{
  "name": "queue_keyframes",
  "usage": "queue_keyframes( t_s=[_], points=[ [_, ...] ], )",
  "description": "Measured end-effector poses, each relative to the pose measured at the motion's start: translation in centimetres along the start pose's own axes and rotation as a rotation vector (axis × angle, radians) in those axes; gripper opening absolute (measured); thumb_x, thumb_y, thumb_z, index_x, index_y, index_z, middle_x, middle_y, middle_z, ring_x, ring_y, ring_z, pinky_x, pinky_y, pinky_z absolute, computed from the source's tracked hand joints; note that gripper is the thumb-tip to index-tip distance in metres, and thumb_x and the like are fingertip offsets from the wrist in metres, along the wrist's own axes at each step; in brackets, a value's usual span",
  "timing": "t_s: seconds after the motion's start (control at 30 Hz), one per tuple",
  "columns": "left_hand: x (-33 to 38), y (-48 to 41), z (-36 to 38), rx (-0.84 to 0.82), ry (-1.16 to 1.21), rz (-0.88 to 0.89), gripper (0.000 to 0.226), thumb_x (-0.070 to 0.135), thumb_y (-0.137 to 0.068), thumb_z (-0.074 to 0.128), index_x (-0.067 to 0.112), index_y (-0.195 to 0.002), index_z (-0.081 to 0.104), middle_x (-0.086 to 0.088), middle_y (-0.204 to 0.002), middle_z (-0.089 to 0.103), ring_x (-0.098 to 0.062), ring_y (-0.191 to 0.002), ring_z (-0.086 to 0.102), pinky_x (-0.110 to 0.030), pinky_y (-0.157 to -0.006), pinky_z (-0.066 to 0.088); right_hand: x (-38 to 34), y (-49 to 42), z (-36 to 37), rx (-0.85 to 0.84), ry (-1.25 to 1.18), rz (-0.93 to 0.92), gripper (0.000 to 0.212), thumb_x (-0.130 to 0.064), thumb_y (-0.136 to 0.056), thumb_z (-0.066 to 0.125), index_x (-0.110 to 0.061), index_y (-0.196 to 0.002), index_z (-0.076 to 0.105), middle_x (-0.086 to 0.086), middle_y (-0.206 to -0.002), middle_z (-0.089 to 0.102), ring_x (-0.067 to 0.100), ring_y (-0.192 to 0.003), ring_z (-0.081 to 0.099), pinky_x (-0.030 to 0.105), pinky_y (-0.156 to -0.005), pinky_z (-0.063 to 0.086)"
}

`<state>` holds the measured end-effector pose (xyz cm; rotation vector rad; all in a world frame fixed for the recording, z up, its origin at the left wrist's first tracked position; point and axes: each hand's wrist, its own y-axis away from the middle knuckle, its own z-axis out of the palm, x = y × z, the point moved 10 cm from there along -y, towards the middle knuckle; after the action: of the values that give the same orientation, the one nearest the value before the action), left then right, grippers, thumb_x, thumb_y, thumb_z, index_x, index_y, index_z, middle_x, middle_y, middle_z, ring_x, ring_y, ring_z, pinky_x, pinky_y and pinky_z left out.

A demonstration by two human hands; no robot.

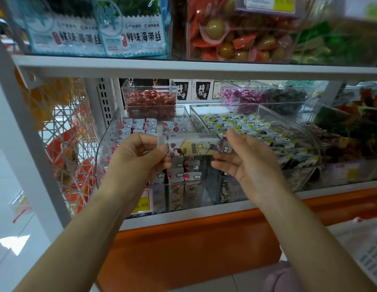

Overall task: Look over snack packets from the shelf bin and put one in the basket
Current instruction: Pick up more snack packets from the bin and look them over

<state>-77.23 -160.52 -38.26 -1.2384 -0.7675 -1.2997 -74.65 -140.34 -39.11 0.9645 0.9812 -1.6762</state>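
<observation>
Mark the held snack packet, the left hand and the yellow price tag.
held snack packet [195, 146]: head view, printed middle panel.
left hand [138, 158]: head view, middle of the hand.
yellow price tag [142, 204]: head view, its yellow face.

The snack packet [193, 146] is printed silver with white clouds and a yellow house. White clouds and pink dots are repeated on the packets [139, 127] in the shelf bin [108, 137]. The panel [183, 245] under the front edge of the shelf [183, 215] is coloured orange.

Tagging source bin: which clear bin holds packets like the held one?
The front-left bin: its silver packets show white clouds and pink spots like the held packet. The front-right bin has yellow-cornered packets.
</observation>
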Motion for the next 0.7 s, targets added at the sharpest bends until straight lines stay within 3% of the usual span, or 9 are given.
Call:
queue_keyframes(
  t_s=[0.1, 0.17, 0.2, 0.3, 0.43, 0.57, 0.7],
  points=[
    [0.3, 0.0, 0.2, -0.002, -0.088, 0.046, 0.015, 0.000, -0.085, 0.057, 0.010, -0.074, 0.056, -0.002, -0.067, 0.064, -0.015, -0.060, 0.065, -0.016, -0.055, 0.051, -0.6, 0.1, -0.2, 0.022, 0.100, -0.084, 0.013, -0.013, -0.077, 0.067, -0.008, -0.071, 0.058, 0.001, -0.067, 0.065, 0.015, -0.062, 0.067, 0.023, -0.059, 0.055],
    [-0.1, -0.1, 0.5, -0.013, -0.018, 0.010, 0.014, 0.000, -0.082, 0.059, 0.010, -0.073, 0.058, -0.006, -0.076, 0.065, -0.017, -0.069, 0.067, -0.021, -0.061, 0.054, -0.8, 0.0, -0.4, 0.031, 0.091, -0.108, 0.011, -0.003, -0.080, 0.065, -0.007, -0.074, 0.057, 0.010, -0.079, 0.066, 0.018, -0.070, 0.069, 0.024, -0.063, 0.056],
    [-0.2, 0.0, 0.9, -0.039, 0.021, -0.012, 0.008, 0.006, -0.079, 0.063, 0.010, -0.075, 0.058, -0.008, -0.081, 0.066, -0.018, -0.074, 0.068, -0.022, -0.064, 0.055, -0.8, -0.1, -0.4, 0.023, 0.100, -0.117, 0.011, 0.001, -0.082, 0.064, -0.007, -0.077, 0.057, 0.014, -0.087, 0.065, 0.020, -0.075, 0.070, 0.024, -0.066, 0.056],
    [-0.1, 0.1, 1.0, -0.043, -0.070, 0.017, 0.027, 0.027, -0.065, 0.068, 0.009, -0.081, 0.056, -0.010, -0.086, 0.068, -0.021, -0.079, 0.070, -0.021, -0.066, 0.056, -1.0, 0.0, 0.3, -0.038, 0.190, -0.130, 0.020, 0.006, -0.084, 0.059, -0.012, -0.091, 0.064, 0.013, -0.101, 0.064, 0.020, -0.087, 0.070, 0.026, -0.070, 0.057],
    [0.1, 0.2, 1.0, -0.043, -0.151, 0.033, 0.026, 0.021, -0.068, 0.068, 0.008, -0.086, 0.056, -0.010, -0.085, 0.070, -0.022, -0.079, 0.071, -0.017, -0.066, 0.054, -0.9, 0.4, 1.1, -0.089, 0.281, -0.152, 0.016, -0.007, -0.084, 0.064, -0.018, -0.084, 0.074, -0.001, -0.083, 0.071, 0.016, -0.084, 0.069, 0.025, -0.067, 0.057],
    [0.3, 0.5, 1.5, -0.091, -0.197, 0.051, 0.032, 0.019, -0.071, 0.066, 0.013, -0.102, 0.059, -0.018, -0.097, 0.063, -0.030, -0.089, 0.067, -0.020, -0.070, 0.055, -1.5, 0.5, 1.1, -0.062, 0.330, -0.210, 0.015, -0.012, -0.084, 0.065, -0.018, -0.073, 0.073, -0.002, -0.070, 0.070, 0.014, -0.072, 0.070, 0.025, -0.059, 0.057],
    [0.8, 0.8, 2.2, -0.133, -0.417, 0.110, 0.030, 0.019, -0.077, 0.067, 0.032, -0.104, 0.062, 0.003, -0.091, 0.061, -0.020, -0.093, 0.061, -0.031, -0.082, 0.055, -2.3, 0.8, 0.6, 0.018, 0.429, -0.291, 0.020, -0.013, -0.087, 0.062, -0.009, -0.069, 0.068, 0.003, -0.062, 0.066, 0.016, -0.063, 0.068, 0.028, -0.050, 0.056]
  ],
)
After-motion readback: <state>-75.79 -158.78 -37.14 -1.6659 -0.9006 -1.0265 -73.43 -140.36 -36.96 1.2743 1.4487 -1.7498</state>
